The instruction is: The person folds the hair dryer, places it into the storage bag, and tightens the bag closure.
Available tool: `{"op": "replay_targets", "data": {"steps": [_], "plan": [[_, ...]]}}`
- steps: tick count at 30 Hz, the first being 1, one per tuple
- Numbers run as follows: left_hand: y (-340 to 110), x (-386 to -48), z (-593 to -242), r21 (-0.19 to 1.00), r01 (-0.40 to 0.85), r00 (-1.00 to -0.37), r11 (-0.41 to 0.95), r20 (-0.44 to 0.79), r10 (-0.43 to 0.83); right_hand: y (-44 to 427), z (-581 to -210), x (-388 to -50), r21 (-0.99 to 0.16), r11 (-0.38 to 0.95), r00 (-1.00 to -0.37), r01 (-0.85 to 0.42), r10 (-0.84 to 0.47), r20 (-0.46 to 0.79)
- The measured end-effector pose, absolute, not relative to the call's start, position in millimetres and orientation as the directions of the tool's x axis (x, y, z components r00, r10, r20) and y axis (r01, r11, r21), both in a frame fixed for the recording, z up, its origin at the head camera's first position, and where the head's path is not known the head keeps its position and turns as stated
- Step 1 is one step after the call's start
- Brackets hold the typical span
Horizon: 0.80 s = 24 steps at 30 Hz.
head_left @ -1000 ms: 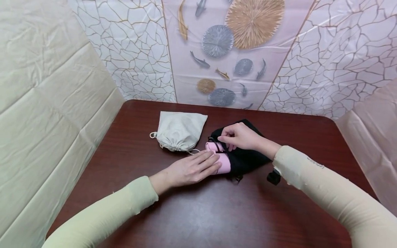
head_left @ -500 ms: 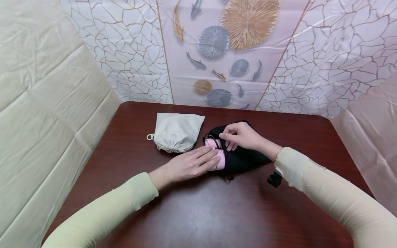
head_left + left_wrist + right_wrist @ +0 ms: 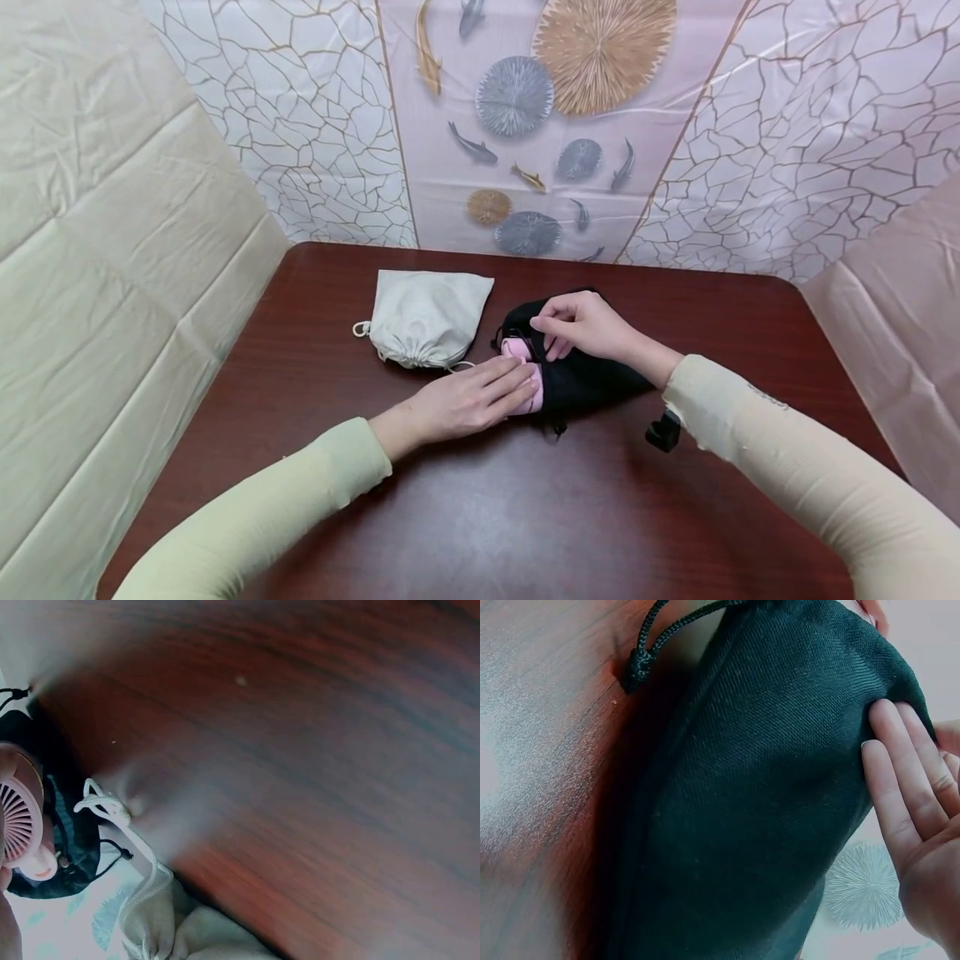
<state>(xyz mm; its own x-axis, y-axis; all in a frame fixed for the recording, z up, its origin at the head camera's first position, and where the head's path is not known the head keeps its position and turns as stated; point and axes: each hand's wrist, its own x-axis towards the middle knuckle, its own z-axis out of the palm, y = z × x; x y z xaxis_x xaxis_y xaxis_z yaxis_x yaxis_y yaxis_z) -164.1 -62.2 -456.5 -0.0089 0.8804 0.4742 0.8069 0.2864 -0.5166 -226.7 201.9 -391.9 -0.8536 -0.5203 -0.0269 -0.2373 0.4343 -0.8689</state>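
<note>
A pink handheld fan [image 3: 532, 398] with a round slatted grille [image 3: 18, 821] lies partly inside a black drawstring pouch [image 3: 592, 383]. My left hand [image 3: 468, 400] holds the exposed end of the fan, fingers draped over it; the thumb is hidden in the head view. On the pouch's upper side, my right hand [image 3: 585, 325] pinches the cloth at the mouth. In the right wrist view, several of its fingers [image 3: 904, 750] lie along the dark fabric [image 3: 765, 772]. Black cord loops [image 3: 649, 652] hang from the pouch's opening.
A cream drawstring bag [image 3: 427, 317], gathered at its near end, lies left of the pouch. Its white cord [image 3: 105, 802] trails close to my left hand. The brown table [image 3: 480, 517] ends at patterned wall cloths [image 3: 337, 125] behind and at the sides.
Less of the pink fan shows than one second ago, as the pouch's mouth now covers more of it. The right hand keeps its pinch, and the left stays on the fan.
</note>
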Motion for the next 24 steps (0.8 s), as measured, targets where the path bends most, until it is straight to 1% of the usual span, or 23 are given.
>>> {"op": "replay_targets", "data": {"steps": [6, 15, 19, 24], "plan": [[-65.9, -164.5, -453.8, -0.585, 0.780, 0.033, 0.223, 0.393, 0.919, 201.3, -392.0, -226.8, -0.863, 0.434, -0.848, -0.257, -0.529, -0.013], [-66.3, -166.6, -449.5, -0.656, 0.736, 0.109, 0.167, 0.359, 0.927, 198.3, -387.2, -227.7, -0.835, 0.449, -0.825, -0.319, -0.566, 0.010], [-67.1, -167.7, -448.7, -0.643, 0.746, 0.102, 0.173, 0.367, 0.925, 197.6, -385.2, -227.7, -0.824, 0.463, -0.824, -0.326, -0.567, 0.007], [-68.2, -168.3, -451.4, -0.585, 0.782, 0.059, 0.215, 0.412, 0.909, 199.4, -387.5, -226.5, -0.837, 0.460, -0.831, -0.298, -0.557, -0.010]]}}
